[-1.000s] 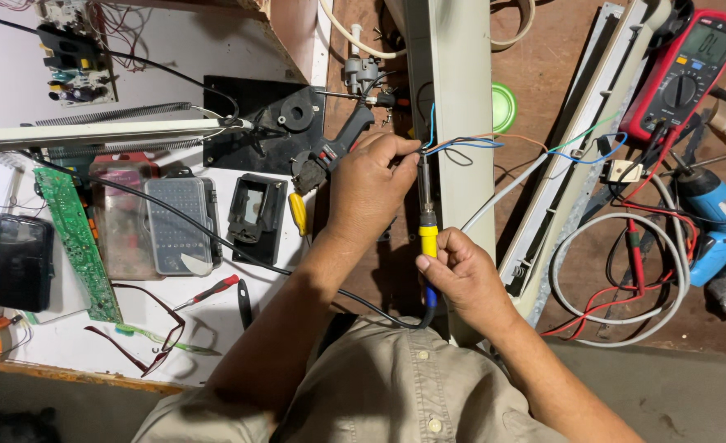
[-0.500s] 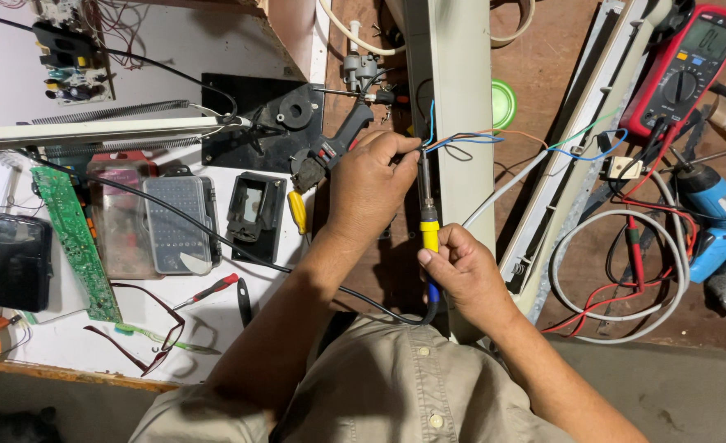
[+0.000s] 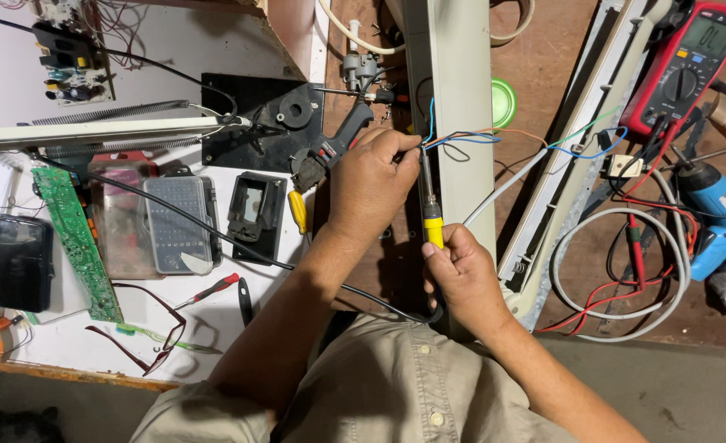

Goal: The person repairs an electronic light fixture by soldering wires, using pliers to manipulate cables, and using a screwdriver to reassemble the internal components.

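- Your left hand (image 3: 368, 189) has its fingers pressed together, pinching the thin wires (image 3: 461, 138) (blue, orange, dark) over the long pale housing (image 3: 460, 123), so the bare ends stay put at the iron's tip.
- Your right hand (image 3: 460, 275) has its fingers wrapped round the yellow-collared soldering iron (image 3: 431, 205), shaft pointing up to the pinch; low grip keeps skin off the hot end.
- Containers: clear plastic bit case (image 3: 174, 221) on the white worktop (image 3: 166, 53), lid shut, rows of small bits inside; beside it a 2nd clear box (image 3: 119, 226), contents unclear.
- Red multimeter (image 3: 684, 66) w/ leads sits well apart, upper right.
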